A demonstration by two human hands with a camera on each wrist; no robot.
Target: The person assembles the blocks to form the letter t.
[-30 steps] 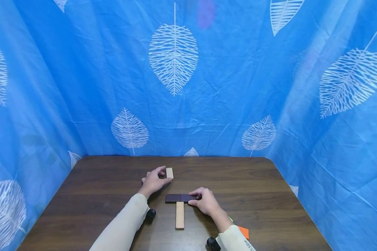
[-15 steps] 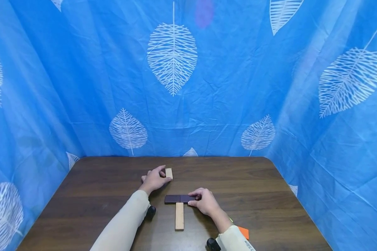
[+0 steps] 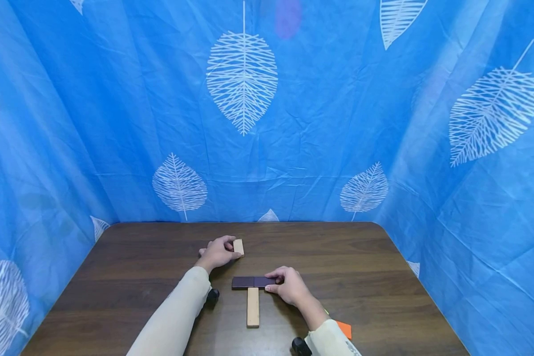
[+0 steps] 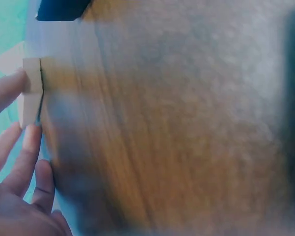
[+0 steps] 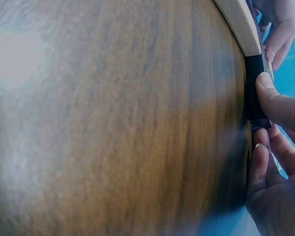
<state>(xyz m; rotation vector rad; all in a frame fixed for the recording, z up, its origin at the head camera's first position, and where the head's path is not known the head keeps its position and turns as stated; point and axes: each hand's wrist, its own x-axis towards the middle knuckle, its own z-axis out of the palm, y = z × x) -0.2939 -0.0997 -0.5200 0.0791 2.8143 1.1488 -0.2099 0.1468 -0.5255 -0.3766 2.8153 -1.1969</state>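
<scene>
My left hand [image 3: 218, 253] is at the far part of the table, pinching a small pale wooden block [image 3: 238, 247] between thumb and fingers. In the left wrist view the thumb lies across that pale block [image 4: 32, 76], and fingertips touch its lower end. Nearer to me, two dark brown blocks lie end to end in a row: a left one [image 3: 242, 283] and a right one [image 3: 261, 282]. My right hand [image 3: 291, 287] holds the right dark block by its outer end. A long pale wooden block [image 3: 252, 307] runs from their joint towards me, forming a T.
An orange piece [image 3: 344, 329] lies by the right sleeve, with a sliver of yellow-green [image 3: 327, 311] beside the wrist; the arm partly hides both. The brown wooden table [image 3: 338, 252] meets a blue leaf-patterned curtain [image 3: 311, 123] at the back and sides.
The head view has shifted very slightly. Both hands keep the same grip on their blocks, and the T of blocks stays as it was.
</scene>
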